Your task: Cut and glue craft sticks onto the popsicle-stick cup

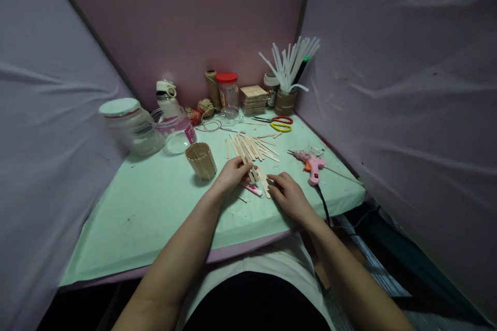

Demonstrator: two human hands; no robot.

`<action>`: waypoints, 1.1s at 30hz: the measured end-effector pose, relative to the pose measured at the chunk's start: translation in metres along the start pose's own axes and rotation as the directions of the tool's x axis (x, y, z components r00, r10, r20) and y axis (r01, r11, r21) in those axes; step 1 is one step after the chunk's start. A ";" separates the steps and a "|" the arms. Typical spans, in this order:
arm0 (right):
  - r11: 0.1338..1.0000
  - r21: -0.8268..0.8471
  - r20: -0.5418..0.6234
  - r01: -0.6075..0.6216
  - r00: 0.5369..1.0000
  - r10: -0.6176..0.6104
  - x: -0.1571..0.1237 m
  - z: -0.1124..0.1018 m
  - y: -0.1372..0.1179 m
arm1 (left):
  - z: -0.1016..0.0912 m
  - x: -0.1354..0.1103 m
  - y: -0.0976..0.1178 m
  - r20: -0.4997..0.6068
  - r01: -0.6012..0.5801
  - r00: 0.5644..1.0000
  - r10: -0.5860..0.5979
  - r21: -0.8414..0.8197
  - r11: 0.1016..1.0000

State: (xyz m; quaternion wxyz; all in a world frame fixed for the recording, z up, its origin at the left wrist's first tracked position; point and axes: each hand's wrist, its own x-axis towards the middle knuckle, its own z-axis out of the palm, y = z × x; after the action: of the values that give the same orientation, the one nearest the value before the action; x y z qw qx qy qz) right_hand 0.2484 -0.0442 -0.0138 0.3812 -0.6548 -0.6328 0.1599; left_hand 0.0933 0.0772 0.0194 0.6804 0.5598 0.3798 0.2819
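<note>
Several wooden craft sticks (246,156) are gripped in my left hand (234,169), standing at a slant between thumb and fingers. My right hand (288,192) hovers at or rests on the table, fingers curved and apart, beside more craft sticks (264,182) lying flat. Whether its fingertips touch those sticks is hard to make out. Under my left hand lies a pink and white pen-like tool (253,189), partly hidden. Behind the hands spreads a loose pile of craft sticks (259,147). A round cup made of sticks (201,161) stands left of my left hand.
A pink glue gun (312,164) with a black cord lies at right. Scissors (280,123), a stack of stick squares (253,100), a red-lidded jar (228,94) and a pot of glue sticks (286,101) line the back. Clear jars (134,126) stand at left.
</note>
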 end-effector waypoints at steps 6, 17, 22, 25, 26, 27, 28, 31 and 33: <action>1.000 0.000 -0.066 -0.005 0.998 0.005 -0.001 0.002 -0.001 | -0.002 0.000 0.000 -0.031 -0.096 0.995 0.095 -0.046 0.994; 0.945 -0.183 0.073 0.270 0.963 -0.261 0.000 0.006 -0.005 | -0.006 0.005 -0.006 -0.110 -0.183 0.977 0.183 0.009 0.983; 0.918 -0.295 0.119 0.267 0.963 -0.242 0.010 0.005 -0.001 | -0.007 0.007 -0.007 -0.103 -0.194 0.975 0.197 0.031 0.980; 0.929 -0.275 0.089 0.249 0.968 -0.233 0.022 0.003 0.010 | -0.006 0.007 -0.008 -0.097 -0.194 0.976 0.196 0.026 0.981; 0.937 -0.254 0.075 0.242 0.970 -0.230 0.026 0.003 0.013 | -0.005 0.007 -0.008 -0.097 -0.195 0.976 0.196 0.023 0.981; 0.944 -0.233 0.061 0.234 0.972 -0.226 0.031 0.002 0.015 | -0.005 0.007 -0.008 -0.097 -0.196 0.976 0.197 0.020 0.980; 0.949 -0.217 0.050 0.228 0.974 -0.222 0.034 0.002 0.017 | -0.005 0.007 -0.008 -0.097 -0.197 0.975 0.197 0.018 0.980; 0.968 -0.163 -0.014 0.191 0.981 -0.196 0.043 0.001 0.012 | -0.004 0.007 -0.008 -0.100 -0.197 0.975 0.197 0.016 0.980; 0.984 -0.096 -0.068 0.152 0.985 -0.158 0.047 0.002 0.004 | -0.004 0.006 -0.008 -0.106 -0.200 0.974 0.201 0.022 0.980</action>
State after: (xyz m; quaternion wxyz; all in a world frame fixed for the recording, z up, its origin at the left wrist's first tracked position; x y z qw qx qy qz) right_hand 0.2567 0.0012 -0.0052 0.3859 -0.6256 -0.6737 0.0762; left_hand 0.0935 0.0827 0.0102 0.6239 0.5830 0.3591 0.3767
